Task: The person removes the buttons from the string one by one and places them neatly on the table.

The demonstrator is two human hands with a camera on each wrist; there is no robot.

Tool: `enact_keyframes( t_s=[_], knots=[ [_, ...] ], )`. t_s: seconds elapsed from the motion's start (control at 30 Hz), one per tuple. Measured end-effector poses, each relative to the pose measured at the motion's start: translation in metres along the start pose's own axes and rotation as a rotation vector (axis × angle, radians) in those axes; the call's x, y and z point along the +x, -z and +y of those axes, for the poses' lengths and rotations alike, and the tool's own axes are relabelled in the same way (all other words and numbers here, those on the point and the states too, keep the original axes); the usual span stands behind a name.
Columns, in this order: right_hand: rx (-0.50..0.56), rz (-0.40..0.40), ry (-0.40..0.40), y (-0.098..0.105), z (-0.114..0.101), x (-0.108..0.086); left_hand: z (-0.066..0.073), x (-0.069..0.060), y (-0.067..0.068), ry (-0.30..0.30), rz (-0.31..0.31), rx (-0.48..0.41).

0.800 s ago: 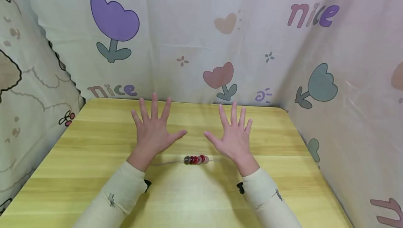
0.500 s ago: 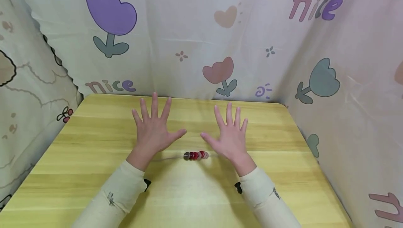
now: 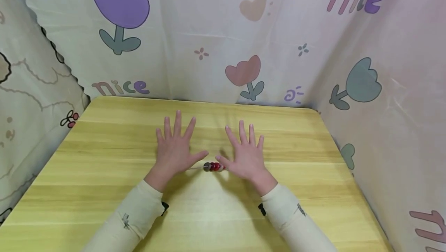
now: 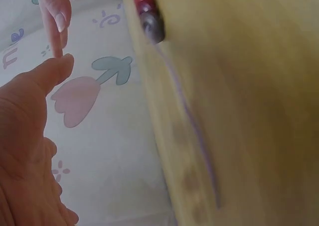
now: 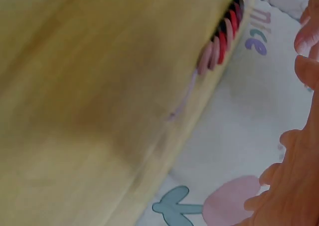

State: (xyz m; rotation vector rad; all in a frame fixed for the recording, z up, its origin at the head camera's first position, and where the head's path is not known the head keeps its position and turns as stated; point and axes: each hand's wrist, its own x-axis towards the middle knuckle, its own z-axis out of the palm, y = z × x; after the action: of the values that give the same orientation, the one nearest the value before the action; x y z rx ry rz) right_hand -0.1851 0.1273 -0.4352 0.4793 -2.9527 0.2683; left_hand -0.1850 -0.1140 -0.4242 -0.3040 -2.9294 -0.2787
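Red, pink and dark beads (image 3: 213, 166) sit bunched on a thin pale-purple cord (image 4: 184, 104), lying on the table (image 3: 209, 225) below the gap between the thumbs. From where I stand, left hand (image 3: 174, 153) and right hand (image 3: 248, 159) both hover, palms down, fingers straight and fanned apart, clamped on nothing. Thumb tips near each other, not touching; right thumb covers one end of the beads in the head view.

Step, my call: hands poised over the beads, nothing picked up. Next move, if the beads get handled, calls for lowering both hands and a fine pinch on the cord, one side each; it looks thin enough to slip.

Surface: yellowish wood grain, hand shadows on it. Room: pale cloth (image 3: 195, 8) hangs behind and at both sides, printed with tulips, hearts, "nice". Cream sleeves (image 3: 134, 209); small black pieces (image 3: 165, 208) at the inner wrists, can't tell what.
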Motion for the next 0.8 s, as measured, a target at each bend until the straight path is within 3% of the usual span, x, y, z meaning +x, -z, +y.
enact_keyframes(
  t_s=[0.2,0.43,0.63,0.8],
  knots=[
    [0.037,-0.019,0.052,-0.008,-0.004,0.0,0.001,-0.001,-0.005,-0.017,-0.018,-0.027],
    [0.056,-0.015,0.126,-0.018,-0.004,-0.002,0.003,-0.005,-0.012,-0.05,-0.081,-0.11],
    [0.072,-0.058,0.163,-0.022,-0.005,-0.002,0.004,-0.008,-0.02,-0.065,-0.099,-0.155],
    [0.096,-0.093,0.203,-0.025,-0.007,-0.002,0.004,-0.01,-0.026,-0.13,-0.128,-0.191]
  ],
)
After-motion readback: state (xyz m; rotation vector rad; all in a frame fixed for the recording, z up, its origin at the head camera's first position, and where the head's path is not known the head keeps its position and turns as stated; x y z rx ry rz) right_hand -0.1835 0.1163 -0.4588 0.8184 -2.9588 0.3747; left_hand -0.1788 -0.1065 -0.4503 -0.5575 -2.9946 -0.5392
